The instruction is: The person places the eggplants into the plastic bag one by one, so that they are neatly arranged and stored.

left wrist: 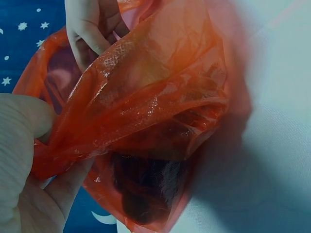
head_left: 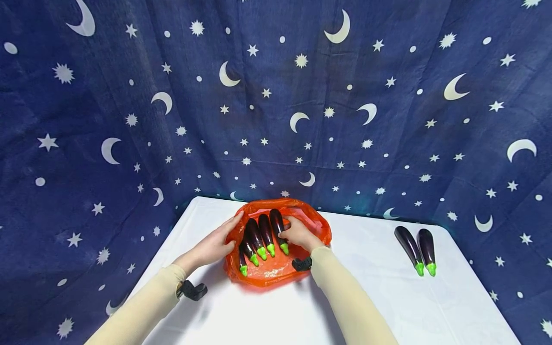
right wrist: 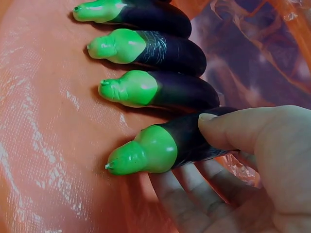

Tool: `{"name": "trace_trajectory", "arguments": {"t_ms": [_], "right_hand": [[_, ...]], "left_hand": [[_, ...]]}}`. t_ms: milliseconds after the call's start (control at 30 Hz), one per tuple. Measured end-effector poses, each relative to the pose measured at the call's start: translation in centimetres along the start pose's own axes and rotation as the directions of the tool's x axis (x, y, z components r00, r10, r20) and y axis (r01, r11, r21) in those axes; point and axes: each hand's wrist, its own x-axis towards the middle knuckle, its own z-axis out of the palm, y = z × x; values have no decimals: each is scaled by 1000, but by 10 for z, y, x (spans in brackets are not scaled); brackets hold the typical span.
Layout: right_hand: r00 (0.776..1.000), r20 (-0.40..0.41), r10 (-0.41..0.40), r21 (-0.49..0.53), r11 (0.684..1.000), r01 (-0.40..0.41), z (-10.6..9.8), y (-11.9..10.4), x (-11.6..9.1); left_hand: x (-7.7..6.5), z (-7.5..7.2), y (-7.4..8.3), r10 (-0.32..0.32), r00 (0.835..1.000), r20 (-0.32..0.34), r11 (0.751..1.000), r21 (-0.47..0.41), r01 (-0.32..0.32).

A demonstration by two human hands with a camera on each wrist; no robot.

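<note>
An orange plastic bag [head_left: 269,274] lies with its mouth spread wide on the white table. My left hand [head_left: 214,243] pinches its left rim; in the left wrist view the thumb and fingers have the orange film [left wrist: 112,116] between them. Inside the bag, my right hand [head_left: 299,233] grips a dark purple eggplant [head_left: 276,222] with a bright green stem end, thumb on top and fingers beneath in the right wrist view. Several more eggplants [head_left: 265,229] lie in a row to its left, stems toward me.
Two eggplants [head_left: 426,247] lie side by side on the right part of the white table [head_left: 366,282]. A dark blue curtain [head_left: 276,110] with moons and stars hangs behind the table and at its sides.
</note>
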Motion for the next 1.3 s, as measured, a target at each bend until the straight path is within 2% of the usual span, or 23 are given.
{"name": "trace_trajectory", "arguments": {"t_ms": [167,533,800,1033,1300], "right_hand": [[1000,-3,3,6,1000,-3,3,-2,3],[999,-5,46,22,999,-46,6,-2,6],[998,-35,51,-10,999,-51,10,0,7],[998,-31,48,-13,999,-48,12,3,8],[998,-43,55,-61,996,-58,14,4,7]], "left_hand": [[0,-2,1,16,1000,-1,1000,-5,-16],[0,-2,2,3,1000,4,1000,-23,-3],[0,-1,0,15,1000,2,999,-29,-15],[0,-1,0,19,1000,-3,1000,-7,-19],[0,0,1,13,1000,1,1000,-18,-13]]}}
